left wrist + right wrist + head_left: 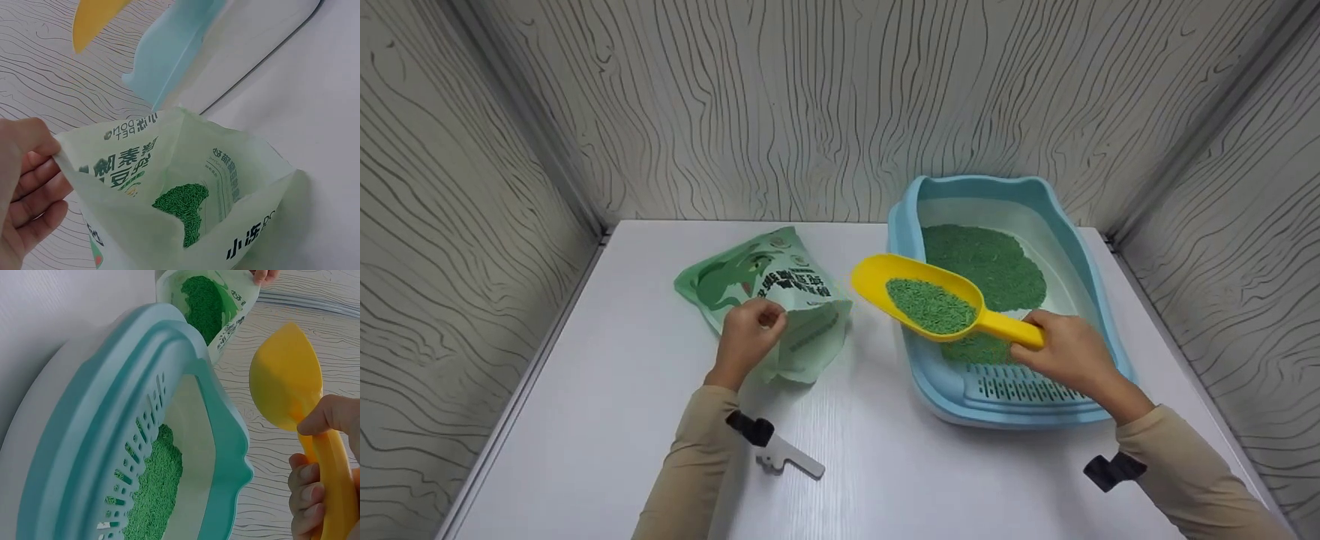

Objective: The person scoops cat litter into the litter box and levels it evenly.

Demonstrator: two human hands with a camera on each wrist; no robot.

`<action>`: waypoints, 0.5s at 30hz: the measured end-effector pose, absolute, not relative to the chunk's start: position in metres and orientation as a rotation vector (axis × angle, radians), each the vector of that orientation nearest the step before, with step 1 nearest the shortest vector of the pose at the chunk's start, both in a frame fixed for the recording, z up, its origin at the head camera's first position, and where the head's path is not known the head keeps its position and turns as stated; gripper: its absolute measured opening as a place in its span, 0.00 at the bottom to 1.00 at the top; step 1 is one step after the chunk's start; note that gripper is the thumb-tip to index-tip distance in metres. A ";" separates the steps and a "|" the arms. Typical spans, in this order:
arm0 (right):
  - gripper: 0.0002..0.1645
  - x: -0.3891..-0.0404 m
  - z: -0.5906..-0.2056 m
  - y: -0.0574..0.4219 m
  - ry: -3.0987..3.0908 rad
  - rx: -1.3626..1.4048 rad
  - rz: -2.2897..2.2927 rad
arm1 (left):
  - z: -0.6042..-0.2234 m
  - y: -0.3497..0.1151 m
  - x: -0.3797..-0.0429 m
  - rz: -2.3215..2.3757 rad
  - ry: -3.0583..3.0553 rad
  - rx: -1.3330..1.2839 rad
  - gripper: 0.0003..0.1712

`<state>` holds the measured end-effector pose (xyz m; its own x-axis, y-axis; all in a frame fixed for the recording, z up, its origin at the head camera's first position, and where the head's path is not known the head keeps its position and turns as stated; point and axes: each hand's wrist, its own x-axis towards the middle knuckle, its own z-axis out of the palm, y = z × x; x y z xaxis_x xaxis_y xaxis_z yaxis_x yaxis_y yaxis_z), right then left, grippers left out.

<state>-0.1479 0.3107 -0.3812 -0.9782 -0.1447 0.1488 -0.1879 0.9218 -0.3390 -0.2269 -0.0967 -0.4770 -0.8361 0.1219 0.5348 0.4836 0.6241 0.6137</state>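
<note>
My right hand (1071,351) grips the handle of a yellow scoop (874,283), which carries a heap of green cat litter pellets (931,306). The scoop is held above the left rim of a light-blue litter box (934,394); more green litter (986,262) lies spread over its floor. On the left, my left hand (746,337) pinches the top edge of an opened pale-green litter bag (814,341). The bag lies tilted with its mouth towards me. Green pellets (188,211) show inside it in the left wrist view.
A small grey flat tool (799,459) with a straight handle lies on the white table (877,472) near my left sleeve. Wood-patterned panels (765,112) enclose the table at the back and both sides. A slotted ledge (1020,386) forms the litter box's near end.
</note>
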 end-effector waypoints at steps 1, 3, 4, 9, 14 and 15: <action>0.16 -0.148 -0.380 0.312 -2.965 0.247 0.541 | -0.477 -0.097 -0.227 -1.094 -2.405 -0.474 0.03; 0.17 -0.149 -0.379 0.315 -2.975 0.227 0.553 | -0.478 -0.097 -0.227 -1.098 -2.410 -0.467 0.02; 0.16 -0.149 -0.378 0.317 -2.980 0.216 0.556 | -0.478 -0.097 -0.227 -1.103 -2.411 -0.464 0.02; 0.17 -0.150 -0.376 0.326 -2.984 0.188 0.543 | -0.478 -0.097 -0.228 -1.107 -2.402 -0.482 0.02; 0.17 -0.150 -0.375 0.337 -2.996 0.157 0.526 | -0.477 -0.097 -0.227 -1.111 -2.389 -0.494 0.02; 0.18 -0.150 -0.374 0.340 -2.996 0.148 0.519 | -0.477 -0.097 -0.227 -1.113 -2.390 -0.495 0.02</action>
<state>-0.1499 0.3399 -0.3742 -0.9906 -0.0793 0.1118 -0.1122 0.9373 -0.3301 -0.2274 -0.0970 -0.4772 -0.8317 0.1276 0.5403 0.4956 0.6091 0.6191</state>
